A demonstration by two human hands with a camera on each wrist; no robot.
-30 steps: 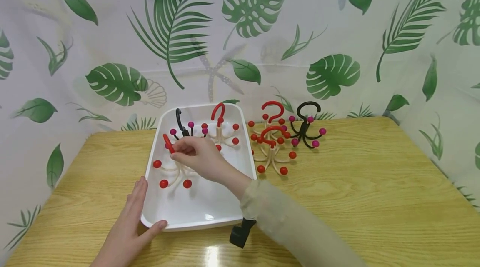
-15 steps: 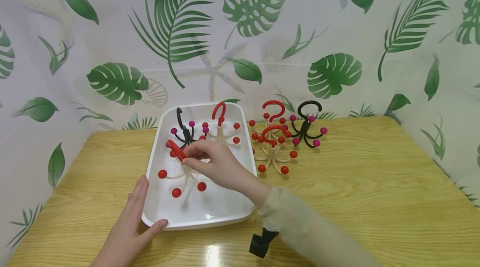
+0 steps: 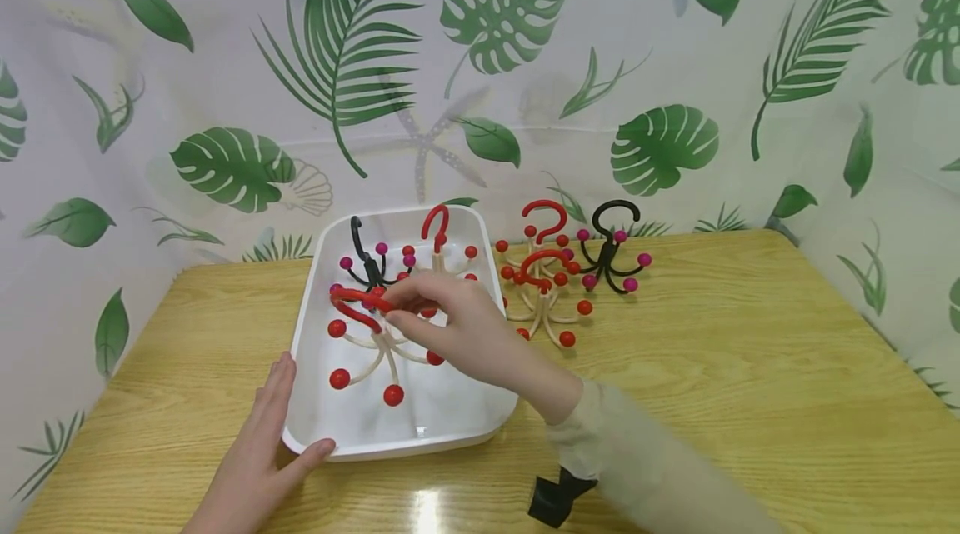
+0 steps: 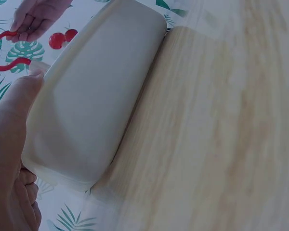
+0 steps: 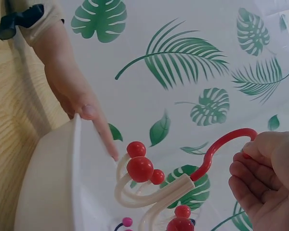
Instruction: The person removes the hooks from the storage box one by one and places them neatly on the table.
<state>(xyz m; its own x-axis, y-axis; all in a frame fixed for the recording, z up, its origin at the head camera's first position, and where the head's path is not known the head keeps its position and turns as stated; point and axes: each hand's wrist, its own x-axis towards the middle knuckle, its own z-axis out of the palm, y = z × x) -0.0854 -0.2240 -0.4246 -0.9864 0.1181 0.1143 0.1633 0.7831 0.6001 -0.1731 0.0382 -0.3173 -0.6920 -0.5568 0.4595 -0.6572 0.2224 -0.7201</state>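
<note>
My right hand (image 3: 468,330) pinches the red hook of a multi-arm hanger (image 3: 381,342) above the white tray (image 3: 442,421). Its beige arms spread downward and end in red balls. In the right wrist view the thumb and index finger of the right hand (image 5: 274,175) hold the hook's tip, with the hanger (image 5: 171,190) tilted. My left hand (image 3: 255,438) rests at the tray's near-left corner, fingers straight along the outer wall and thumb on the front rim. A black hanger (image 3: 371,267) with magenta balls and another red-hooked hanger (image 3: 437,238) stand in the tray's far part.
Right of the tray, two red-hooked hangers (image 3: 543,301) and a black hanger (image 3: 609,251) stand close together on the wooden table (image 3: 712,384). A leaf-patterned cloth (image 3: 555,142) hangs behind the table. A black camera mount (image 3: 555,501) sticks out from the right wrist.
My right hand has moved to the right and slightly nearer, carrying the hanger across the tray. The hanger has turned, so its hook shows more broadly. My left hand has stayed put.
</note>
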